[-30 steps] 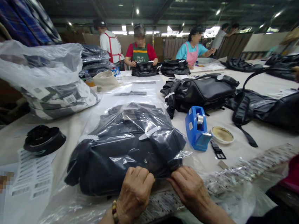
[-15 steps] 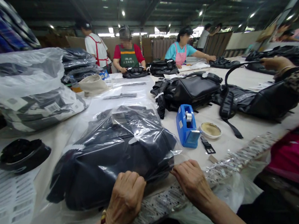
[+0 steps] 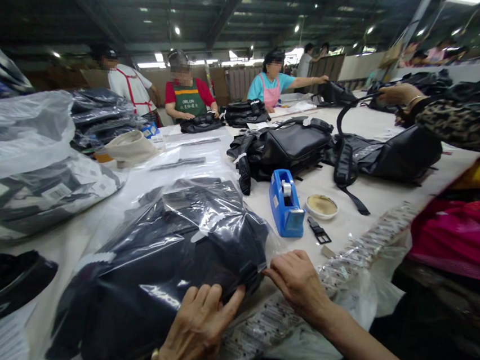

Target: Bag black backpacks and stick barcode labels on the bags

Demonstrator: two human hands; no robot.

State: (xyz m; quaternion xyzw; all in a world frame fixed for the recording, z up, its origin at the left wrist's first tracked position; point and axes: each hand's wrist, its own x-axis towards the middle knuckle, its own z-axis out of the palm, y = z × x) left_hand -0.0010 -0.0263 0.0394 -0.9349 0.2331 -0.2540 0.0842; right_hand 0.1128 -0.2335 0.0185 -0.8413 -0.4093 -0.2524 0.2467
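From where I sit, the black bag (image 3: 158, 274) lies at the near edge of the table (image 3: 382, 202), inside a clear plastic cover (image 3: 275, 243). My right hand (image 3: 298, 282) is pinching the cover between thumb and fingers at the bag's near right corner. My left hand (image 3: 200, 326) rests on the bag's near side, index finger stretched out and the others bent; I cannot tell whether it grips any plastic.

To the right, a narrow strip of pale tabletop gives me some room before the blue tape dispenser (image 3: 286, 207). Past that sit a shallow round dish (image 3: 322, 206) and a black buckle (image 3: 319, 231). On the left, a curved black roll (image 3: 5, 282) stands near the bag, with tabletop between. Loose plastic (image 3: 375, 298) droops over the front edge, just beyond my right forearm.

The cover is thin, glossy and creased, catching bright streaks of light; the bag under it looks dark, soft and bulging. Behind the dispenser, a boxy backpack (image 3: 289, 148) has a smooth, leathery sheen.
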